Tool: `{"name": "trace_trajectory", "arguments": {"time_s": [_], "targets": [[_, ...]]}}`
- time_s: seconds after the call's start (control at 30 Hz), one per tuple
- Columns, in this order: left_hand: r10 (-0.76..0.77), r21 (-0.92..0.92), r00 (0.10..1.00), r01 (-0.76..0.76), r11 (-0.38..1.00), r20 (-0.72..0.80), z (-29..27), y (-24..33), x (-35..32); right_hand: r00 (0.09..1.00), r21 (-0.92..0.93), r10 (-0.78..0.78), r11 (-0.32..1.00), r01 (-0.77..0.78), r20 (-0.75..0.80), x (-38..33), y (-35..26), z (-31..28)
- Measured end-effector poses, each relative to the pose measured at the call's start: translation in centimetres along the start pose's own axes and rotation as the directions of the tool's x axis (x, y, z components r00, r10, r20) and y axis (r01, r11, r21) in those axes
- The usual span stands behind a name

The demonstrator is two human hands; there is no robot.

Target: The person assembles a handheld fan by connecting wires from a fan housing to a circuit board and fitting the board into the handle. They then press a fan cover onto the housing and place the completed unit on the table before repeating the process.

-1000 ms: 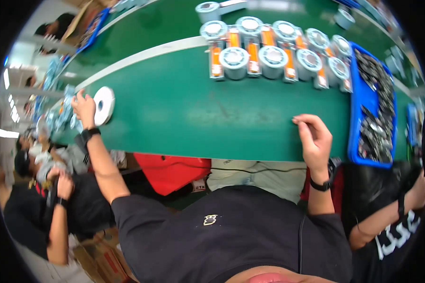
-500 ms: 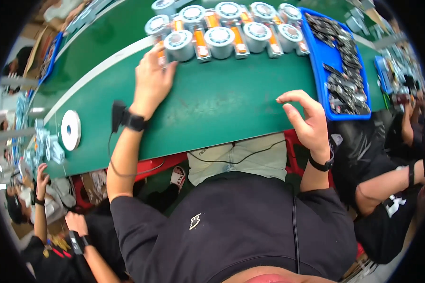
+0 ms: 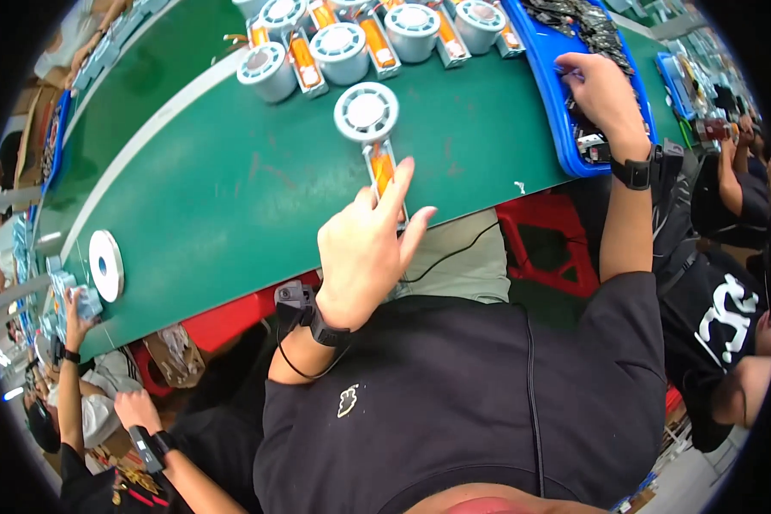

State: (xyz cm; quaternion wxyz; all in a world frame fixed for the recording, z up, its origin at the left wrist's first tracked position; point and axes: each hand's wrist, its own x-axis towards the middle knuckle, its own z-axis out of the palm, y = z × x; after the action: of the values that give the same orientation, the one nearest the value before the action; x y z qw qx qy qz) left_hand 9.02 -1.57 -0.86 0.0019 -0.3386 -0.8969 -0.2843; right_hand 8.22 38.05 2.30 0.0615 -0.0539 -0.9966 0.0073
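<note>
Where the left hand (image 3: pixel 360 248) is lying: over a round-headed part (image 3: pixel 366 112) at twelve o'clock, thumb and forefinger spread.
Right hand (image 3: pixel 606 96): bending over the blue tray (image 3: pixel 549 94), two o'clock; whether pinching, cannot tell.

Reel (image 3: pixel 114 261) on table (image 3: pixel 231 197) at left, single device (image 3: pixel 367 113) before rows of devices (image 3: pixel 339 53), parts (image 3: pixel 587 32) in tray (image 3: pixel 546 92) at right
</note>
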Motion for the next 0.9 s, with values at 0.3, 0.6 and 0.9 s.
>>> {"name": "trace_trajectory", "arguments": {"time_s": [0.3, 0.6, 0.9], "targets": [[-0.155, -0.834, 0.982, 0.176, 0.523, 0.11, -3.7, -0.6, -1.6, 0.613, 0.263, -0.178, 0.786, 0.559, -0.769, -4.3, -13.0, -2.4], [-0.28, -0.993, 0.96, 0.025, 0.118, -0.009, -3.6, -2.2, -1.8, 0.617, 0.474, -0.431, 0.4, 0.784, -0.658, -7.4, -21.6, 1.6], [0.073, -0.551, 0.986, -0.144, 0.822, -0.149, -2.6, -4.1, 5.9, 0.895, 0.717, -0.043, 0.582, 0.383, -0.444, -3.7, -21.0, 3.1]]}}
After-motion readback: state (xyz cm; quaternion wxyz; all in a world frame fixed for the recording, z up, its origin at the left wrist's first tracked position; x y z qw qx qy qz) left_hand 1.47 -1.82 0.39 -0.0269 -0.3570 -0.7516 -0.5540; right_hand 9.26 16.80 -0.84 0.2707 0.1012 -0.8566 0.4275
